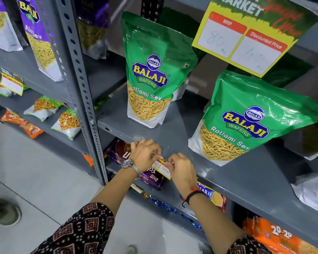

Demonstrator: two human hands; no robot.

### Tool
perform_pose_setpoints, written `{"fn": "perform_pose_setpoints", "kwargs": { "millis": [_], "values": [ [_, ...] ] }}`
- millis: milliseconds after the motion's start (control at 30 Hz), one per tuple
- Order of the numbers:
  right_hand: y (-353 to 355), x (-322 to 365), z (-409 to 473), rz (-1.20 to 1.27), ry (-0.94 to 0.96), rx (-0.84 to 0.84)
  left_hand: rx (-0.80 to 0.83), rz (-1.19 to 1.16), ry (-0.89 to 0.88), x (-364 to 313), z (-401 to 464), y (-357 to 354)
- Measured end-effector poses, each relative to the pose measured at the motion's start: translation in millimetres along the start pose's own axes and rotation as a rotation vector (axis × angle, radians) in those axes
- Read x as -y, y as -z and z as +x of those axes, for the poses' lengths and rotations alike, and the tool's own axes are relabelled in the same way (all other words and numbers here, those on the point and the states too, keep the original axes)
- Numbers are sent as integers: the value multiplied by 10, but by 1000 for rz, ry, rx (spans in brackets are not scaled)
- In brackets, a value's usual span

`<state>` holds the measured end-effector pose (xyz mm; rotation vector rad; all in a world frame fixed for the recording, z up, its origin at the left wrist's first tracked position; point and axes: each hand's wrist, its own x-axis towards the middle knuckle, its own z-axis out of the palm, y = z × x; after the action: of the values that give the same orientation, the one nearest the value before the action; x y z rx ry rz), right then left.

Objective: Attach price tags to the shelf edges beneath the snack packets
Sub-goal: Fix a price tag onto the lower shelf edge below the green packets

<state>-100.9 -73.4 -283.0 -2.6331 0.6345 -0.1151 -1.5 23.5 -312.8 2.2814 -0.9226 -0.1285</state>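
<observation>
The grey shelf edge is getting a price tag, both hands pinching it under the green snack packet; probably risking it hanging crooked if a grip slips.

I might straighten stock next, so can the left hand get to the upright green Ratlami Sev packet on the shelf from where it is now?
Probably yes. The left hand is at the shelf edge, on the price tag; the upright green packet stands just above on bare shelf, nothing between. It must let go of the tag first.
</observation>
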Motion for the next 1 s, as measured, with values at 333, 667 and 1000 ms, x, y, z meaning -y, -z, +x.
{"fn": "perform_pose_setpoints", "kwargs": {
  "millis": [333,667,1000],
  "values": [
    [3,-53,51,-49,45,-34,47,29,4,-34,58,30],
    [-29,-94,47,-56,118,-92,70,19,5,2,65,7],
    [-70,-130,58,-26,63,-98,176,28,-125,61,150,-25]
  ]
}}
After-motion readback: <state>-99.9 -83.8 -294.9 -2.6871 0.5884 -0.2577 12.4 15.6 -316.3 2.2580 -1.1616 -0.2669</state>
